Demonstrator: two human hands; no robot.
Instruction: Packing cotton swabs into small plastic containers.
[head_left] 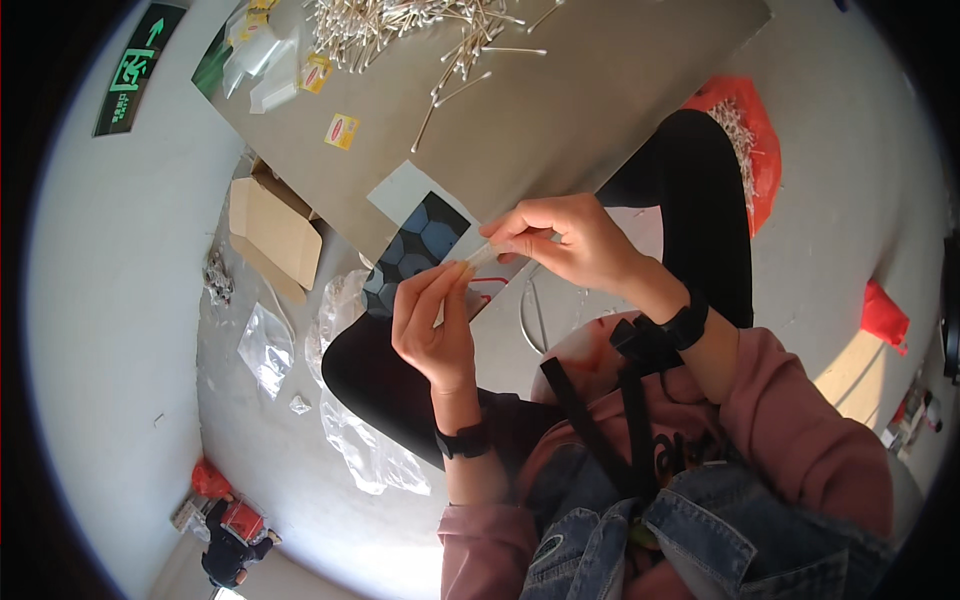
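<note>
Both hands meet over the near corner of the table, pinching a small whitish, see-through plastic sleeve point(483, 254). My left hand point(433, 325) grips its lower left end with the fingertips together. At the other end, the thumb and fingers of my right hand point(572, 240) are closed on it. Whether anything is inside the sleeve I cannot make out. Just beyond my hands lies a dark card with blue-grey hexagons point(420, 240), partly over a pale sheet point(393, 188). A large loose pile of cotton swabs point(385, 30) covers the table's far part, some strays pointing toward me.
Clear sleeves point(272, 75) and a yellow label card point(341, 131) lie on the table point(560, 110). An open cardboard box point(275, 235) and clear plastic bags point(375, 440) are on the floor at left. At right stands a red bag of swabs point(762, 160). Another person point(228, 545) is far off.
</note>
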